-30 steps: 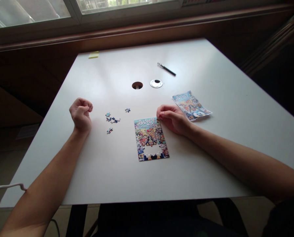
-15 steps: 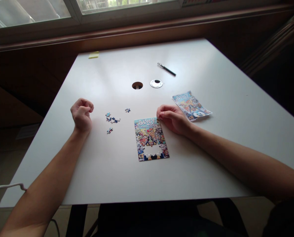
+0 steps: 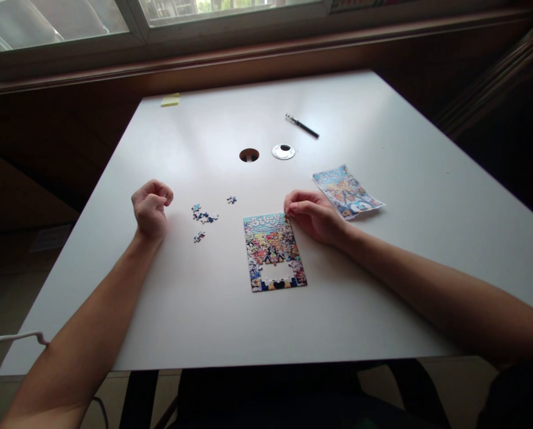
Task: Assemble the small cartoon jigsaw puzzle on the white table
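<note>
A jigsaw puzzle [image 3: 273,238] printed with many small cartoon figures lies on the white table, with a gap in its lower middle. My right hand [image 3: 313,215] rests at the puzzle's top right corner, fingers curled and thumb pressed against them. Its fingertips seem to touch that corner; whatever they may hold is hidden. To the left, my left hand [image 3: 150,208] is closed in a fist, and no object shows in it. Between the hands lie several loose pieces in a small cluster [image 3: 206,217], one piece [image 3: 199,237] nearer me and another piece [image 3: 232,200] farther right.
A creased picture sheet [image 3: 349,192] with matching artwork lies just beyond my right hand. Farther back are a black pen [image 3: 302,126], a round cable hole [image 3: 249,155] and its silver cover [image 3: 283,151]. A yellow sticky note [image 3: 170,100] is at the far left edge.
My left fist has shifted slightly right and nearer me. My right hand, the puzzle and the loose pieces have stayed where they were.
</note>
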